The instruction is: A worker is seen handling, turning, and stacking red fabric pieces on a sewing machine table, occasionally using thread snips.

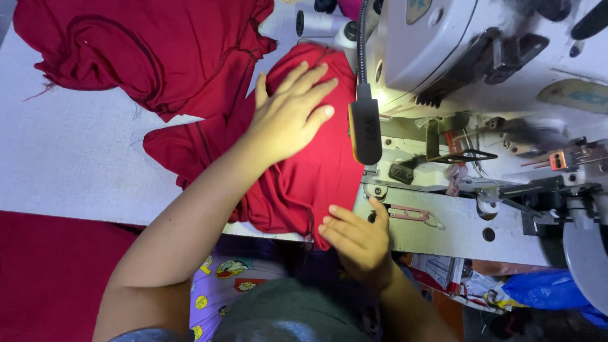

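My left hand (pixel 288 114) lies flat, fingers spread, pressing on a red knit fabric piece (pixel 297 183) spread on the white sewing table (pixel 76 158). At the near edge of the same piece my right hand (pixel 358 237) pinches the red cloth, close to the metal bed plate (pixel 456 234) of the sewing machine (pixel 481 69). A black gooseneck lamp head (pixel 365 130) hangs just right of my left hand. The needle area is hidden behind machine parts.
A bigger heap of red fabric (pixel 139 50) lies at the table's far left. White thread spools (pixel 316 22) stand at the back. More red cloth (pixel 44 272) hangs below the table at left. Blue plastic (pixel 544 291) and clutter sit under the machine at right.
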